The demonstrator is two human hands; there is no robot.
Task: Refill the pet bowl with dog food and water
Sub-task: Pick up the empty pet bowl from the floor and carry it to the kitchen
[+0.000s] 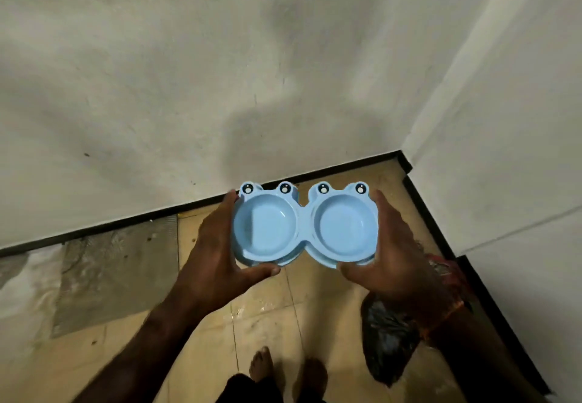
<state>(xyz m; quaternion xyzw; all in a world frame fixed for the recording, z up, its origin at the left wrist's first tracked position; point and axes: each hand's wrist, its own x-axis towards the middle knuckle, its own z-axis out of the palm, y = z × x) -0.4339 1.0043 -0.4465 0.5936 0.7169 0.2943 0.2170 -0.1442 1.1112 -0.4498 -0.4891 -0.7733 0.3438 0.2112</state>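
Empty blue double pet bowl (305, 225) held up in both hands above the tiled floor (267, 305).

The left hand (217, 251) grips its left end and the right hand (392, 254) its right end, fingers curled round the rims, thumbs along the near edge; a dark plastic bag (385, 339) lies on the floor by the wall (157, 87).

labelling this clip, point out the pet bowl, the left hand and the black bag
pet bowl (345, 229), head view, floor of its right basin
left hand (217, 245), head view, back of hand
black bag (387, 339), head view, crumpled middle
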